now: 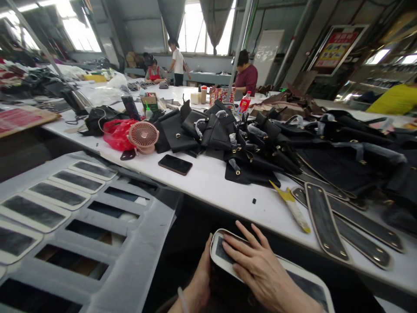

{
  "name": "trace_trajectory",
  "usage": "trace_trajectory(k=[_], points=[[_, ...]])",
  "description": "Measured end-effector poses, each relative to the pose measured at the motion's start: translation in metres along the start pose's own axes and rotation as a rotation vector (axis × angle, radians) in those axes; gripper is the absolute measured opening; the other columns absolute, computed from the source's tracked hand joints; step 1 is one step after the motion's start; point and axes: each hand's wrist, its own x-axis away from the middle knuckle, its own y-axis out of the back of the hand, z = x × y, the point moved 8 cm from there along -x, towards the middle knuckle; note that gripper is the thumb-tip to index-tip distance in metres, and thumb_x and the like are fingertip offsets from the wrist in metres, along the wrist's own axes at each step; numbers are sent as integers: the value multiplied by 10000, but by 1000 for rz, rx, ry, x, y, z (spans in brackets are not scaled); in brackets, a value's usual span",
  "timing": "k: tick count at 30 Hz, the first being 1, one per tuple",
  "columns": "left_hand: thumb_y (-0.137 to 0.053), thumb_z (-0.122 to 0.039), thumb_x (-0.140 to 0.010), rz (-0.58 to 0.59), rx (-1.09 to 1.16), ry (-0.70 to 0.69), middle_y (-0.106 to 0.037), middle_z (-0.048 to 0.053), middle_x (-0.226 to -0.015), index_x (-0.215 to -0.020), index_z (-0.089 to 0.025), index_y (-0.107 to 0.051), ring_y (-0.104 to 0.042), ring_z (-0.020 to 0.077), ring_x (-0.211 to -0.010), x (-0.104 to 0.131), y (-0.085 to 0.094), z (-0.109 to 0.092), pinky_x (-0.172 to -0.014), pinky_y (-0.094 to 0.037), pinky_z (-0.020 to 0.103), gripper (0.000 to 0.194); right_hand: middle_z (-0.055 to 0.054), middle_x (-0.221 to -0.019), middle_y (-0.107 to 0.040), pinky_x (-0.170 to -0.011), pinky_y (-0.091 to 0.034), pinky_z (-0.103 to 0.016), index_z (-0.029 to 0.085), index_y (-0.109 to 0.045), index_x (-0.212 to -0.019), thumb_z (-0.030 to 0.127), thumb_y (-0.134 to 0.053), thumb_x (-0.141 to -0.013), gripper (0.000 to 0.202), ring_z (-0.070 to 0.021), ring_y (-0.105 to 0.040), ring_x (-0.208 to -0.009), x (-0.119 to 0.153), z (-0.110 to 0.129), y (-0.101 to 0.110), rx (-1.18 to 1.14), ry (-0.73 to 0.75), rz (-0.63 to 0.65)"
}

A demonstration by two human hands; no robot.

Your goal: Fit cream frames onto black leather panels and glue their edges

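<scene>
Nearest, a long oval panel (286, 269), dark with pale rim, lies below the table (208, 182) edge. Right hand (260, 269) presses flat, fingers (243, 237) spread; left hand (200, 282) cups its end.

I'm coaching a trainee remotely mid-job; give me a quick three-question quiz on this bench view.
1. True or false: the right hand lies flat on the white-edged panel.
2. What lies nearest the pink fan: A red bag, B yellow-handled tool, C red bottle?
3. What dark flat device lies alone on the white table?

Key: 1 true; 2 A; 3 the phone.
</scene>
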Motion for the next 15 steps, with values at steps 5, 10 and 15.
trace_trajectory(k=[5, 10, 15], points=[[-516, -654, -836, 35, -67, 54, -722, 139, -1056, -1314, -89, -559, -636, 298, -1027, 5, -2, -3, -874, -459, 354, 742, 115, -1517, -333, -1107, -118, -679, 437, -260, -1475, 346, -390, -1010, 491, -346, -106, -1449, -1, 2, 2, -10, -5, -23], [-489, -713, -814, 70, -176, 90, -680, 132, -1179, -1346, -159, -532, -608, 290, -1081, 12, 5, -11, -872, -456, 370, 770, 92, -1491, -397, -1093, -165, -661, 429, -290, -1466, 260, -459, -974, 547, -345, -141, -1444, 0, 1, 5, -16, -5, -108], [-527, -719, -788, 81, -272, 93, -691, 133, -1154, -1279, -141, -596, -615, 276, -1042, 15, 10, -20, -892, -444, 361, 762, 113, -1505, -371, -1094, -108, -628, 398, -359, -1436, 244, -447, -973, 497, -340, -119, -1449, 0, 0, 2, -2, 6, -127]])
